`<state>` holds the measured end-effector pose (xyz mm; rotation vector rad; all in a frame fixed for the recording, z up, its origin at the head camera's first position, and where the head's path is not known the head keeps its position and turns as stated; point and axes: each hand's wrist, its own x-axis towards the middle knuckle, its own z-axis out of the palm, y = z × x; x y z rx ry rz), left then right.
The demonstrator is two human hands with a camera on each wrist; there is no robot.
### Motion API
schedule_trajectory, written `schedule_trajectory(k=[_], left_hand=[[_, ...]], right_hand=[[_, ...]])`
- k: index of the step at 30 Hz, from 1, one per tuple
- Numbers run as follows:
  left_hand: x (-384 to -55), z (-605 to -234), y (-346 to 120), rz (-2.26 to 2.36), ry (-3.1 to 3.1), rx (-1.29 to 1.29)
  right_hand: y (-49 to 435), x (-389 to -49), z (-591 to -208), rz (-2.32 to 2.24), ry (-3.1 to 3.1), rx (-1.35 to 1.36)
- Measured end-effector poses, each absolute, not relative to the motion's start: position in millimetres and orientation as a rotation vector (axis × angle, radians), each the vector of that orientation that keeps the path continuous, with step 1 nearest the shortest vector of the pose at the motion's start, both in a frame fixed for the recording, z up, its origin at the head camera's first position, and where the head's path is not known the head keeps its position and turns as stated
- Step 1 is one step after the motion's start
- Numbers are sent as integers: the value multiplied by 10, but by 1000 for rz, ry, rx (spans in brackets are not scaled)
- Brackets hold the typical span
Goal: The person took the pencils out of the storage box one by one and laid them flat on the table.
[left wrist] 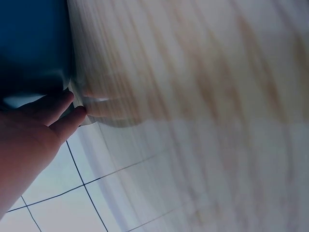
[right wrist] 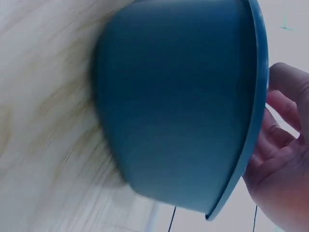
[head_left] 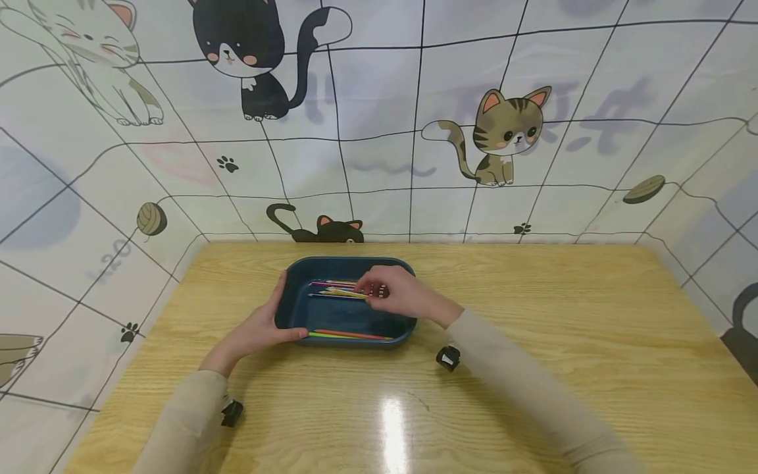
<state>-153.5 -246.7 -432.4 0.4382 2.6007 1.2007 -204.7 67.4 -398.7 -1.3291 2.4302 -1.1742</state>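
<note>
A dark blue plastic basin (head_left: 355, 324) stands on the wooden table, with several colored pencils (head_left: 331, 289) lying in its middle. An orange pencil (head_left: 349, 334) and a green one lie along its near wall. My left hand (head_left: 263, 322) grips the basin's near left corner, thumb over the near rim and fingers along the left outer wall. Inside the basin, my right hand (head_left: 393, 291) pinches the colored pencils near their right ends, which show past the fingers. The right wrist view shows the basin's outer wall (right wrist: 178, 96) and the right hand beyond its rim; the pencils are hidden there.
The wooden table (head_left: 533, 309) extends to both sides and in front of the basin. Behind it hangs a white sheet (head_left: 379, 164) with cat drawings and grid lines. A dark object (head_left: 743, 329) is at the right edge. Small black wrist devices sit under both sleeves.
</note>
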Motion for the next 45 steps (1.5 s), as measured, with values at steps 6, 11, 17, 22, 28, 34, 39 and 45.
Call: schedule_trajectory(k=[6,11,17,22,28,34,39,45], left_hand=[[-1529,-4325,-2486,1195,2603,439],[-1527,-4315,-2475,1190,2615,440],[-1530,-4316,-2468,1181,2616,440],[-1538,-4319,-2471,1191,2605,435],[-1539,-4328,-2469,1195,2599,427],[-1538,-4317,-2461,1171,2607,422],[-1529,-4297,-2461,1181,2596,423],[-1538,-4303,-2463,1206,2586,436]], right_hand=[[738,-1975,-3942,-1142,2414,-1398],[756,-1951,-3909,-1140,2420,-1448],[904,-1906,-3866,-1061,2453,-1451],[1069,-1880,-3844,-1041,2476,-1389],[1270,-1873,-3883,-1039,2502,-1354],[1493,-1860,-3958,-1080,2521,-1297],[1646,-1854,-3995,-1163,2520,-1229],[1779,-1843,-4022,-1204,2557,-1141]])
